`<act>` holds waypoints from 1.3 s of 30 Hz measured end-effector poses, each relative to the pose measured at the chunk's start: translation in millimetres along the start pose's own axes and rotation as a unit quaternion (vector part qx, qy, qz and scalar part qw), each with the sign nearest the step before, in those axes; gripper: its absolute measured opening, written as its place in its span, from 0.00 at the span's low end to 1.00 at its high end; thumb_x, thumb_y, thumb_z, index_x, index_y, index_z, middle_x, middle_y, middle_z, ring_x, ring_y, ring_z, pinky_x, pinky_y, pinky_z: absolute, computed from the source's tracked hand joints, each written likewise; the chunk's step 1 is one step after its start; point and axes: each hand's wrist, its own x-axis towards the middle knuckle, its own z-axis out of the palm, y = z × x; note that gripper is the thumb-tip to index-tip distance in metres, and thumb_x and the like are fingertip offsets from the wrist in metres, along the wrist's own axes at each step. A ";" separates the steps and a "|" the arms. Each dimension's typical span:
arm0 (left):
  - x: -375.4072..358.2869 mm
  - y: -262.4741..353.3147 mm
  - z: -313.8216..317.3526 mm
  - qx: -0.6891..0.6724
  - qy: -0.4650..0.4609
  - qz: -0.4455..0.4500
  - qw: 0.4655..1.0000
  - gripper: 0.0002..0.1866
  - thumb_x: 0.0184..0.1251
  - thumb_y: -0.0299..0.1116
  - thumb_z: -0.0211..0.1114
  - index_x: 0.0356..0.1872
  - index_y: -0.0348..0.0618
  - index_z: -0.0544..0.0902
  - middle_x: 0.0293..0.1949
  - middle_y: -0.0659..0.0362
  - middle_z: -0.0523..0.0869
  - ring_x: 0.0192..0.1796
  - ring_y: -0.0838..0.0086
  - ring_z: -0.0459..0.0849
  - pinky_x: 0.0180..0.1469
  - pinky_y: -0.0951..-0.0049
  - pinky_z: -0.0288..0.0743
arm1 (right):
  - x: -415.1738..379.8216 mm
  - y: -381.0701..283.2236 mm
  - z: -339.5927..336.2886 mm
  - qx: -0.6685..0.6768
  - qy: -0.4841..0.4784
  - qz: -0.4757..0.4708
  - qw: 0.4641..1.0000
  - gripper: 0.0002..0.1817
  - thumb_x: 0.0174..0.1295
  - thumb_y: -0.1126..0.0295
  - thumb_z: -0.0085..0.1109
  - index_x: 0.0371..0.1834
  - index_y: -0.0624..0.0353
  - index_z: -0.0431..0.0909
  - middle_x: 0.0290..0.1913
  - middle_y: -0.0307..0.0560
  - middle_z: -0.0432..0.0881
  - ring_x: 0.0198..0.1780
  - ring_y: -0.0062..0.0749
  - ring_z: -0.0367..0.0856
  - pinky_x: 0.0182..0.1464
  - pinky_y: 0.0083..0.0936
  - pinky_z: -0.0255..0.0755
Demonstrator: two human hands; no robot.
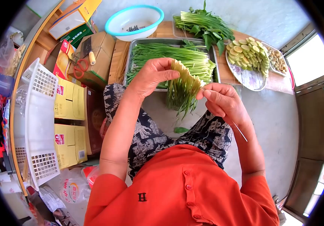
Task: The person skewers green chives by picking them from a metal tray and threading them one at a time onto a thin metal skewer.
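Between my hands hangs a row of garlic chives [181, 92], pale stem ends up and green leaves drooping down. My left hand [154, 77] pinches the row at its upper left end. My right hand [224, 101] is closed around a thin skewer [240, 132], whose tail sticks out below the palm. The skewer's front part meets the right end of the row; how far it runs inside is hidden. Just behind, a metal tray [217, 71] holds loose garlic chives [165, 52] laid lengthwise.
A blue-rimmed white basin [111, 28] holds small dark pieces. Leafy greens [207, 26] lie at the back; a plate [254, 80] of sliced vegetable skewers stands right. Scissors [80, 69] rest on a cardboard box [101, 49]. A white plastic basket [37, 124] stands left.
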 end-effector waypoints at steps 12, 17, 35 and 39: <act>-3.9 39.2 35.8 -0.001 -0.035 0.028 0.999 0.08 0.56 0.29 0.72 0.35 0.39 0.85 0.37 0.67 0.81 0.42 0.82 0.76 0.49 0.78 0.68 | -20.4 -33.2 2.9 0.012 -0.051 -0.015 0.999 0.13 0.70 0.67 0.50 0.39 0.66 0.81 0.11 0.28 0.61 0.12 0.11 0.53 0.16 0.13 0.47; -1.0 33.5 41.2 -0.011 -0.039 0.031 0.999 0.06 0.55 0.27 0.73 0.32 0.40 0.84 0.36 0.67 0.81 0.41 0.83 0.76 0.47 0.79 0.68 | -22.7 -27.8 0.2 0.007 -0.039 -0.018 0.999 0.14 0.71 0.66 0.50 0.37 0.66 0.81 0.10 0.28 0.60 0.12 0.11 0.53 0.16 0.13 0.46; 24.5 32.4 46.0 0.012 -0.039 -0.017 0.999 0.08 0.57 0.30 0.72 0.34 0.40 0.83 0.35 0.67 0.81 0.38 0.84 0.76 0.44 0.81 0.69 | -5.5 -34.4 -32.3 0.046 -0.061 0.012 0.997 0.13 0.71 0.67 0.51 0.36 0.66 0.81 0.10 0.29 0.61 0.11 0.13 0.53 0.16 0.14 0.47; 29.2 32.7 29.4 -0.055 -0.024 -0.016 0.998 0.11 0.60 0.31 0.70 0.41 0.37 0.84 0.38 0.63 0.85 0.40 0.82 0.79 0.46 0.81 0.72 | -6.3 -39.7 -36.2 0.064 -0.055 0.009 0.996 0.14 0.71 0.66 0.50 0.37 0.66 0.81 0.10 0.29 0.61 0.11 0.12 0.53 0.17 0.14 0.47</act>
